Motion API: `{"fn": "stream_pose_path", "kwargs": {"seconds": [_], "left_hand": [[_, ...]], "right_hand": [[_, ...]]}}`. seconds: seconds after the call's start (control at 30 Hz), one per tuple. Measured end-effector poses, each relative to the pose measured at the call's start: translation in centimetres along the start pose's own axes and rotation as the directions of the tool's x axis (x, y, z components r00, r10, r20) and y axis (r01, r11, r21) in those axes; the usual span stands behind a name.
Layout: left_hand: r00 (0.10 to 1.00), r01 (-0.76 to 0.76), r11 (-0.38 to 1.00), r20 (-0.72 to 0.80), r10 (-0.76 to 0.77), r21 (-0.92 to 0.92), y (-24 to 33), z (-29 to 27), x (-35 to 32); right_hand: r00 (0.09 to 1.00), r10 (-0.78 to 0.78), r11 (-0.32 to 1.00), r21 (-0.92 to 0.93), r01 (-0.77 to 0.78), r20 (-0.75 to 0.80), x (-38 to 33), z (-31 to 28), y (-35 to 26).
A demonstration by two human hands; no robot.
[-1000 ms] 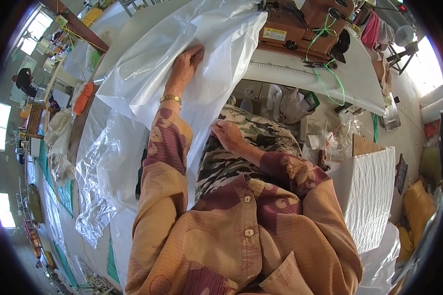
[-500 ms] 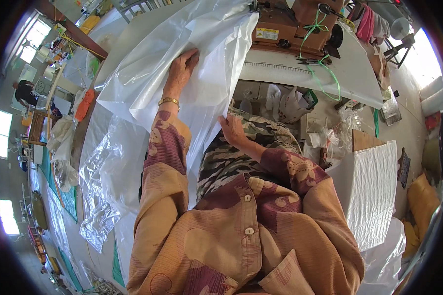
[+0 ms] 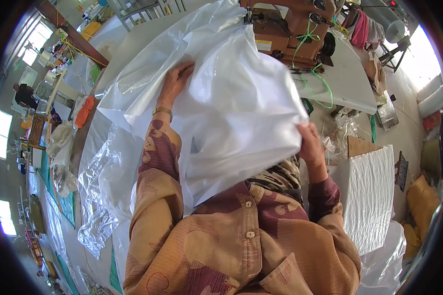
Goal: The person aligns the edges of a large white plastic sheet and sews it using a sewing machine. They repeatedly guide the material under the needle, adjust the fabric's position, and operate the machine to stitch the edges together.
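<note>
While the white woven plastic bag (image 3: 231,113) fills the middle of the view, the person's left hand (image 3: 174,81) lies on it at about eleven o'clock, fingers spread and pressed flat on the sheet rather than closed round it. A gold bangle (image 3: 162,111) sits on that wrist, above a brown patterned sleeve (image 3: 155,167). The right hand (image 3: 311,142), at about three o'clock, is closed on the bag's right edge, pinching the material between thumb and fingers and holding that side lifted, so the bag hangs in front of the person's chest.

Behind the bag, at about one o'clock, a brown sewing machine (image 3: 285,29) stands on the counter (image 3: 349,78), with green cord (image 3: 315,83) trailing across the grey top. The bag's upper edge reaches up near the machine; whether they touch cannot be told.

At nine o'clock, clear crinkled plastic film (image 3: 103,182) spreads over a long surface to the left of the person. At four o'clock a stack of flat white woven bags (image 3: 371,196) lies just beside the right forearm. Far off at ten o'clock another person (image 3: 24,96) stands near bright windows.
</note>
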State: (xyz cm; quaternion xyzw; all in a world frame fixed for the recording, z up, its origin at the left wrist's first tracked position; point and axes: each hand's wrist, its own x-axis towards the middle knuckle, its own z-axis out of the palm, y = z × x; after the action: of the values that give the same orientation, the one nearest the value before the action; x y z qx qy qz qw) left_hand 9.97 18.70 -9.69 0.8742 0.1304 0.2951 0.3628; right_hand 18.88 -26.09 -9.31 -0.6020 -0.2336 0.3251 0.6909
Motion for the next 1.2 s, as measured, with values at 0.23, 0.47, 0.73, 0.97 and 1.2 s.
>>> {"fn": "stream_pose_path", "kwargs": {"seconds": [0.23,0.47,0.73,0.97,1.2], "left_hand": [[0.999,0.037,0.996,0.000,-0.037,0.076,2.6,-0.2,-1.3],[1.000,-0.001,0.999,-0.017,0.002,0.039,5.0,1.0,-1.5],[0.957,-0.284,0.896,0.046,0.286,0.341,12.2,5.2,-3.3],[0.993,-0.058,0.839,-0.051,0.102,0.540,14.5,4.7,-5.3],[0.985,0.020,0.774,-0.143,0.091,0.633,15.2,-1.2,-7.1]], "right_hand": [[0.931,-0.357,0.228,-0.974,0.006,-0.078,1.7,-4.2,6.4],[0.961,-0.277,0.802,-0.549,0.234,0.005,7.0,4.7,-1.6],[0.954,-0.289,0.926,-0.228,0.300,0.083,16.7,13.1,6.1],[0.907,-0.246,0.901,-0.263,0.344,0.343,11.5,13.7,5.3],[0.751,-0.626,0.551,-0.564,0.615,0.209,14.5,9.4,-0.5]]}}
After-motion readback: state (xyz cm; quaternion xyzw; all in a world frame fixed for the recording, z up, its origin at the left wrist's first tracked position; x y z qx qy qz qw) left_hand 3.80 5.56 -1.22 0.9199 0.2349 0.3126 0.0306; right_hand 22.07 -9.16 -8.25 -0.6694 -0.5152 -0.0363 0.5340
